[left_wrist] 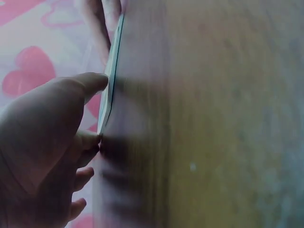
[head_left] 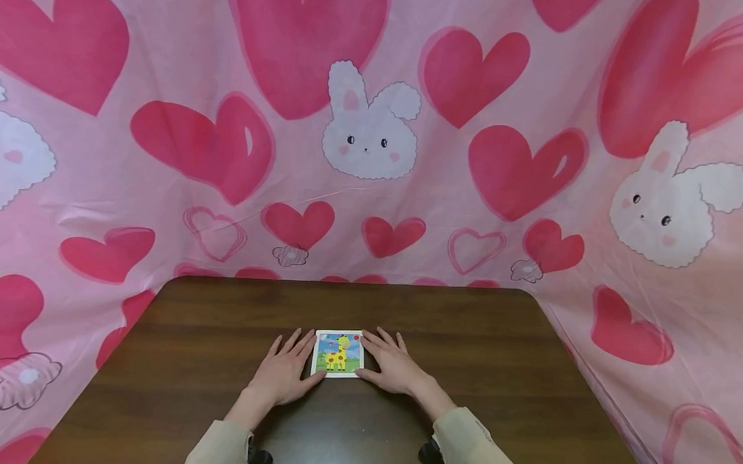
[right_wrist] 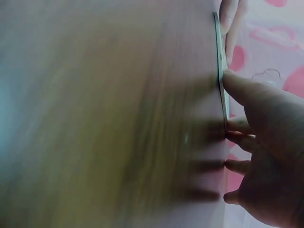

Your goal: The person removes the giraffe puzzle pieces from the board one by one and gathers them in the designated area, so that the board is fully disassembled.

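A small square picture board (head_left: pixel 338 354) with a white border and a yellow giraffe lies flat on the brown table. At its left side my left hand (head_left: pixel 283 372) rests with straight, spread fingers, thumb and index fingertip touching the board's corners. My right hand (head_left: pixel 394 366) lies the same way along the right side. In the left wrist view the thin board (left_wrist: pixel 110 76) shows edge-on, with the left hand's thumb (left_wrist: pixel 92 84) on its near edge. The right wrist view shows the board (right_wrist: pixel 221 71) edge-on too, touched by the right hand's thumb (right_wrist: pixel 240 85).
The dark wooden table (head_left: pixel 356 306) has rounded far corners. Behind and beside it hangs a pink cloth (head_left: pixel 360 197) printed with hearts and white rabbits. Light sleeves (head_left: pixel 219 448) cover both forearms, with a dark object at each wrist.
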`<state>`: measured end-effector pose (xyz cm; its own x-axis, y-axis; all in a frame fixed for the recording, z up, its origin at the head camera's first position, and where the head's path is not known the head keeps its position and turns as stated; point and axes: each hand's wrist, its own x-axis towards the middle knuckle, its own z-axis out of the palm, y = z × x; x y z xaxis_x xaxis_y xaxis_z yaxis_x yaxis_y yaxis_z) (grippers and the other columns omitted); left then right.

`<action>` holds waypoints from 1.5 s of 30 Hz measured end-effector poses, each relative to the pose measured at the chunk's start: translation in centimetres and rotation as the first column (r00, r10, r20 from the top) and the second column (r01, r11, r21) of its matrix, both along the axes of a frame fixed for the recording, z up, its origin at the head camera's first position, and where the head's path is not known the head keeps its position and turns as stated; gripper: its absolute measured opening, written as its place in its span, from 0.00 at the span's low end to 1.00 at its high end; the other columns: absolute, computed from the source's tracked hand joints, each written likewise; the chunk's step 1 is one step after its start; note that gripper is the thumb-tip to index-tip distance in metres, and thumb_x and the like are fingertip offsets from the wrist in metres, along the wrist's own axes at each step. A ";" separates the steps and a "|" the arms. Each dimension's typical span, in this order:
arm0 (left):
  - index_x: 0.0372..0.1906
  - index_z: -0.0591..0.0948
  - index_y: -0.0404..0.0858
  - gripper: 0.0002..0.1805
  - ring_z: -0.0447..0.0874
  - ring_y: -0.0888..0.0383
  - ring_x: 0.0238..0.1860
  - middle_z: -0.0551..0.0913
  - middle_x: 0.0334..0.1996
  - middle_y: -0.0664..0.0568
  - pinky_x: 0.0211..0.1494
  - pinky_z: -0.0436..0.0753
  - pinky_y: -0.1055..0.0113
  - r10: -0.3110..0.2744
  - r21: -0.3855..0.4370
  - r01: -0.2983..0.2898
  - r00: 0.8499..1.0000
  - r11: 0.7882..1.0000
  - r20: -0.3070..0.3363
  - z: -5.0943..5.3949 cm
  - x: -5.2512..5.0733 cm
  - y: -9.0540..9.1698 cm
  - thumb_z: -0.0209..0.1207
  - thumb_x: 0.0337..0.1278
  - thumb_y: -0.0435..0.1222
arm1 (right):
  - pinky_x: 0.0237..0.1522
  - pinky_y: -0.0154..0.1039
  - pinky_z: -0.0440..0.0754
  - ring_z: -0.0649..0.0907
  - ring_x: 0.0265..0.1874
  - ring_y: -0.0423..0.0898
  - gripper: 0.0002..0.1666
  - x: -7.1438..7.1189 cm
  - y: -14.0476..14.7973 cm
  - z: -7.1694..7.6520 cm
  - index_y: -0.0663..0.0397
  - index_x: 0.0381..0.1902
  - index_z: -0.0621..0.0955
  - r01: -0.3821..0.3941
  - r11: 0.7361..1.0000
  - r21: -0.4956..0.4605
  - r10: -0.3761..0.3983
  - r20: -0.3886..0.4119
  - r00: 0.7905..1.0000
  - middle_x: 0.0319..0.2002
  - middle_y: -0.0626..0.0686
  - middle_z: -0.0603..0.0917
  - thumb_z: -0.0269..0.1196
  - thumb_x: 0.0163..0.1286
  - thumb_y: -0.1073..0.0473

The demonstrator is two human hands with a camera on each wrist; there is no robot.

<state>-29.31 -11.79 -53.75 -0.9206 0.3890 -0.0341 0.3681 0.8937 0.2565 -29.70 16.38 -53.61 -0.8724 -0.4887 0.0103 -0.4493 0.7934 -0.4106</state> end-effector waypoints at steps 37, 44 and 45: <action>0.86 0.63 0.33 0.48 0.55 0.33 0.89 0.63 0.87 0.37 0.87 0.50 0.24 0.178 0.162 -0.169 0.983 0.972 -0.046 -2.1 0.5 -3.5 0.59 0.78 0.60 | 0.78 0.71 0.71 0.75 0.78 0.61 0.37 -4.0 -6.8 -0.8 0.57 0.78 0.77 -0.013 0.998 -0.069 0.003 -0.144 0.990 0.77 0.60 0.78 0.67 0.81 0.43; 0.87 0.62 0.34 0.49 0.53 0.33 0.90 0.61 0.88 0.38 0.88 0.47 0.24 0.196 0.172 -0.188 0.980 0.967 -0.031 -2.6 0.2 -3.4 0.58 0.78 0.61 | 0.49 0.39 0.84 0.82 0.46 0.42 0.21 -9.1 -8.6 -5.4 0.53 0.63 0.88 -0.038 0.971 -0.235 -0.023 -0.252 0.968 0.47 0.48 0.87 0.70 0.79 0.50; 0.87 0.61 0.34 0.49 0.53 0.33 0.90 0.61 0.88 0.39 0.88 0.47 0.25 0.197 0.174 -0.189 0.980 0.966 -0.032 -2.7 0.1 -3.3 0.58 0.78 0.61 | 0.47 0.36 0.83 0.81 0.43 0.40 0.20 -9.5 -9.0 -5.6 0.53 0.62 0.88 -0.037 0.969 -0.243 -0.022 -0.236 0.972 0.45 0.47 0.86 0.70 0.78 0.50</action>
<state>-29.17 -15.14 -56.40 -0.9777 0.2000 0.0636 0.2086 0.8941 0.3963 -39.24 7.42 -59.20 -0.8269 -0.4524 0.3341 -0.5623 0.6783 -0.4731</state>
